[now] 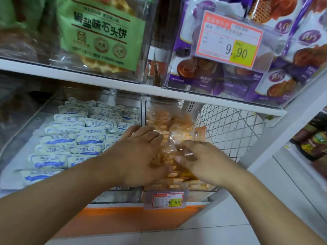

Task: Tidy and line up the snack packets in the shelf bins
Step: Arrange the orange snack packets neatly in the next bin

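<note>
Orange snack packets [177, 121], clear-wrapped, are stacked in the right bin [146, 110]; one is pressed by the flat left hand [139, 152] and pinched by the right hand [200, 160]. Blue-white packets [70, 138] fill the left bin [44, 106].

The upper price tag [228, 38] reads 9.90, the lower price tag [167, 200] 29.90.

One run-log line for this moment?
left hand: flat on orange packets | right hand: pinching clear wrapper | white packets: rowed
</note>
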Available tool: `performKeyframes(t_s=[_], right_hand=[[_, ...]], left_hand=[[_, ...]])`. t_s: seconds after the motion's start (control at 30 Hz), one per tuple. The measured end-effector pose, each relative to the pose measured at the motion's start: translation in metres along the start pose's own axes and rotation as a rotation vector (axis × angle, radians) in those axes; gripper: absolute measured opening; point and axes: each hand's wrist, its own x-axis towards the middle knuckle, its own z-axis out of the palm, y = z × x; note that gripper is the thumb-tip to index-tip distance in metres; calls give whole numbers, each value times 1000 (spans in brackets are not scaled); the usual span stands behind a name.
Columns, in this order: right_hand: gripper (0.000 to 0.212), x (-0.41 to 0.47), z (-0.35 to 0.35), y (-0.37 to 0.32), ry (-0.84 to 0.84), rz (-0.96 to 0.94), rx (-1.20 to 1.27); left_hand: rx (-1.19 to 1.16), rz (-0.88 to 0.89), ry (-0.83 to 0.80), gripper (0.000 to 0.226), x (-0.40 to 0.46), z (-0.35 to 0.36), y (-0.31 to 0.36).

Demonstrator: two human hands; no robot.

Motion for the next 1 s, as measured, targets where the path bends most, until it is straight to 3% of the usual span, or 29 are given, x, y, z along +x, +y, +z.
performKeyframes(t_s=[0.13,0.2,0.33,0.43,0.53,0.77,0.9,1.0], right_hand=[[8,-3,-10,10,-41,3,211],[3,-5,-14,14,-93,-13,274],[13,-7,-20,19,-162,32,344],[25,4,-14,24,40,80,403],[18,19,-8,22,162,85,287],[22,47,-15,10,11,50,336],[28,59,-10,3,-69,33,193],[28,63,-6,0,-77,59,286]], left_hand=[[108,63,-35,97,9,-4,1],[87,74,-64,91,10,-5,1],[-26,99,-44,59,5,-4,0],[-86,102,-29,54,-5,-6,2],[-116,111,-5,54,-13,-11,5],[-142,112,30,55,-23,-11,17],[-184,122,75,55,-25,-8,16],[-170,136,86,54,-26,-5,15]])
